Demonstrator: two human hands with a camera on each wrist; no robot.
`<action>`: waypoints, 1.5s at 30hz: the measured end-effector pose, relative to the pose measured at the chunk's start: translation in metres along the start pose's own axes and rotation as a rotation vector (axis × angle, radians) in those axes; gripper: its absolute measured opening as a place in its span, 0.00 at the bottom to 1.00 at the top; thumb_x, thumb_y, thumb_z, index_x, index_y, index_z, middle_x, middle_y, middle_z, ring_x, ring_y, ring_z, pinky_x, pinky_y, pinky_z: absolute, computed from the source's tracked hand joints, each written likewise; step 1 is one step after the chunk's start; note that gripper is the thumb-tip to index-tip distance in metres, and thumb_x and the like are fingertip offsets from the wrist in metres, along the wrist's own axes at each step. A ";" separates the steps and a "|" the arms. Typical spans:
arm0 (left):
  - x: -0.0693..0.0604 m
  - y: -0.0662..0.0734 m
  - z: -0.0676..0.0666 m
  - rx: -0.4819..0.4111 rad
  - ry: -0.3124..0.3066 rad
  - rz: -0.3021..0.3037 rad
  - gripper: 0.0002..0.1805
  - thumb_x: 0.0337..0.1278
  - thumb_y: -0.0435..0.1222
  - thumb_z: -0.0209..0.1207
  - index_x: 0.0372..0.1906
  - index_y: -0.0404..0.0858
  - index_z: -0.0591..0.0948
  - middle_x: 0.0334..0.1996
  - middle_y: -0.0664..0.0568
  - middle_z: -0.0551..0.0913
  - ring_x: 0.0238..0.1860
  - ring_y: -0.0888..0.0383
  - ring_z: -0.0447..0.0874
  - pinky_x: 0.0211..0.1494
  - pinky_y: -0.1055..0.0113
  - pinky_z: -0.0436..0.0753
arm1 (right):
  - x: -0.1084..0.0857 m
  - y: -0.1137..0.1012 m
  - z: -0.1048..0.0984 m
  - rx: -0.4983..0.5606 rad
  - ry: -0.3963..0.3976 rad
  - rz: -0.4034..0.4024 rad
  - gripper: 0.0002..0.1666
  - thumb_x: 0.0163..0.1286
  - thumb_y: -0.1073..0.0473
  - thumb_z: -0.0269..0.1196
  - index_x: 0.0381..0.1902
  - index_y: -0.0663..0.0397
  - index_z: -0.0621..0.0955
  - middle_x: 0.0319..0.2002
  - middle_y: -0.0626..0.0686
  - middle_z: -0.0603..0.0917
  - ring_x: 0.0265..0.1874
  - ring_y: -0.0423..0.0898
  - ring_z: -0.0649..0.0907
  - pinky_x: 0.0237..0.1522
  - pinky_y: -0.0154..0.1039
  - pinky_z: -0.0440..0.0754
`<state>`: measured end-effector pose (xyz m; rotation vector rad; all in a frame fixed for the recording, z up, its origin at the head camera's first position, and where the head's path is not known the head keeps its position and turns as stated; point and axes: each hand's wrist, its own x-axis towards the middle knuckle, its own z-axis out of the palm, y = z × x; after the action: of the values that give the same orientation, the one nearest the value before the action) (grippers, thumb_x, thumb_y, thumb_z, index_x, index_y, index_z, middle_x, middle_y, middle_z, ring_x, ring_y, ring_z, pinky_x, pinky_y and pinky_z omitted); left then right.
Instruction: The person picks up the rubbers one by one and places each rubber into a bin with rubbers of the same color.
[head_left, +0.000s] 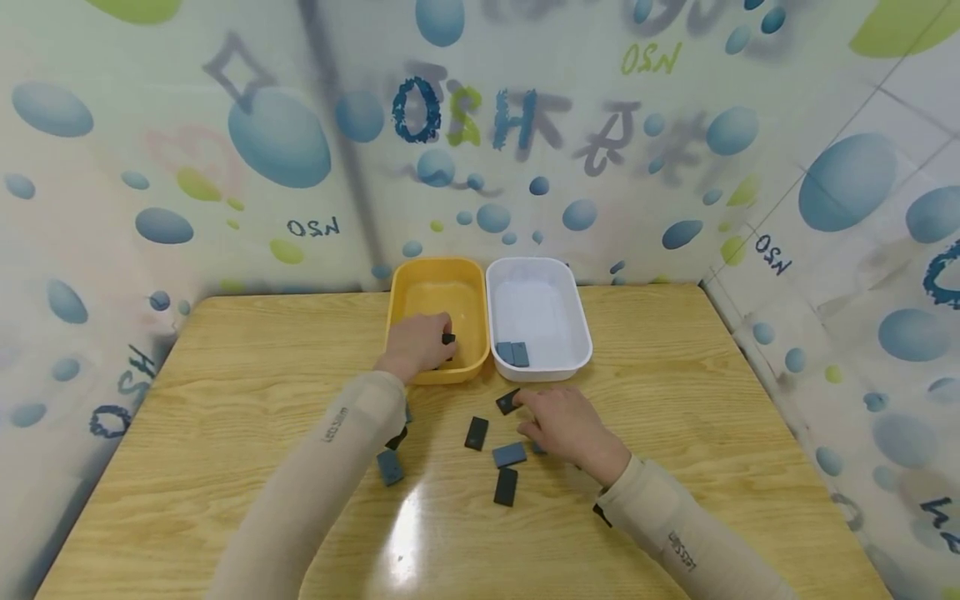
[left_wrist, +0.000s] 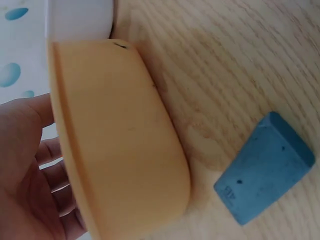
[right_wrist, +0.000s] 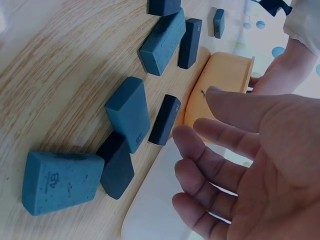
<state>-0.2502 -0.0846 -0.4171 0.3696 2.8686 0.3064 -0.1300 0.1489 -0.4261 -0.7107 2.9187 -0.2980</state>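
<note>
wooden tabletop (head_left: 225, 400) is adjoining pale wall (head_left: 427, 208) | blue and green spots (head_left: 279, 137) are dotting wall | glare (head_left: 407, 533) is shining

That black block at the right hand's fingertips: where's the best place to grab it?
Probably pinch the black block across its two long sides, with the right hand coming from above: it's narrow, lies flat, and table shows alongside both.
</note>
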 end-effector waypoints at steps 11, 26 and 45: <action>0.005 0.006 0.013 0.101 -0.033 -0.022 0.17 0.61 0.48 0.55 0.48 0.42 0.77 0.31 0.50 0.80 0.32 0.54 0.77 0.34 0.61 0.76 | 0.000 0.001 0.003 0.001 -0.006 0.017 0.21 0.65 0.50 0.67 0.54 0.47 0.80 0.27 0.46 0.84 0.27 0.42 0.81 0.39 0.46 0.79; 0.010 0.008 0.018 0.109 -0.056 -0.066 0.15 0.61 0.48 0.56 0.43 0.41 0.78 0.28 0.49 0.79 0.32 0.53 0.78 0.32 0.62 0.75 | -0.001 -0.001 0.001 0.001 -0.005 0.006 0.21 0.65 0.50 0.67 0.54 0.48 0.79 0.26 0.45 0.83 0.24 0.40 0.79 0.34 0.42 0.77; 0.012 0.005 0.019 0.087 -0.064 -0.083 0.13 0.61 0.47 0.58 0.31 0.42 0.77 0.24 0.51 0.77 0.28 0.55 0.77 0.27 0.64 0.73 | -0.001 -0.003 -0.002 -0.016 0.002 0.008 0.20 0.65 0.49 0.66 0.53 0.47 0.80 0.26 0.44 0.84 0.24 0.39 0.80 0.33 0.41 0.77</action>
<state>-0.2554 -0.0732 -0.4359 0.2702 2.8307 0.1530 -0.1276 0.1468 -0.4233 -0.7017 2.9278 -0.2747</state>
